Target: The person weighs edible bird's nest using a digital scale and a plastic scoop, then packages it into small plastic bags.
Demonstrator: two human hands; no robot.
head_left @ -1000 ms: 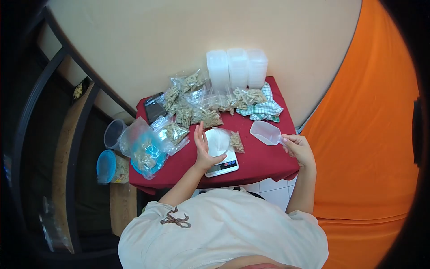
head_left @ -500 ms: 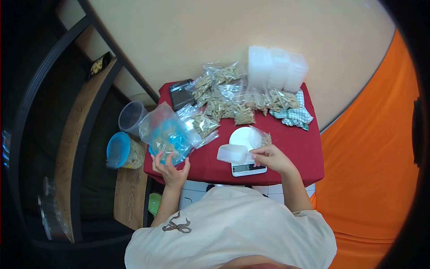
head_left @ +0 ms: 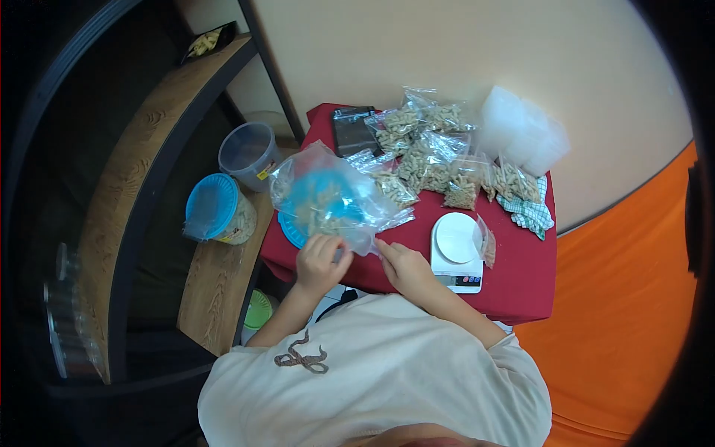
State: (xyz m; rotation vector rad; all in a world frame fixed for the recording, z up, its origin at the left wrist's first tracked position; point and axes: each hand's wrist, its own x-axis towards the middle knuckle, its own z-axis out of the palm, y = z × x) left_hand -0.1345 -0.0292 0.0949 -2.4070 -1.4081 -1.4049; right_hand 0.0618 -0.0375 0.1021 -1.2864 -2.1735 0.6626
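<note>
A large clear plastic bag (head_left: 328, 197) with pale pieces inside lies over a blue lid or basin at the left of the red table. My left hand (head_left: 323, 262) is at the bag's near edge, fingers curled; whether they grip it is hard to see. My right hand (head_left: 398, 262) pinches the bag's near right corner. To the right, the white kitchen scale (head_left: 456, 249) has a bare round plate, with a small bag of pieces (head_left: 487, 242) against its right side.
Several filled bags (head_left: 432, 164), a black device (head_left: 353, 130), white plastic containers (head_left: 521, 132) and a checked cloth (head_left: 530, 214) occupy the table's back. At left, a blue-lidded tub (head_left: 220, 208) and an open tub (head_left: 249, 155) stand on a wooden shelf (head_left: 210, 302).
My right hand has left the scale and moved left to the large bag. The small clear scoop-like container it held is out of sight. The view has shifted left.
</note>
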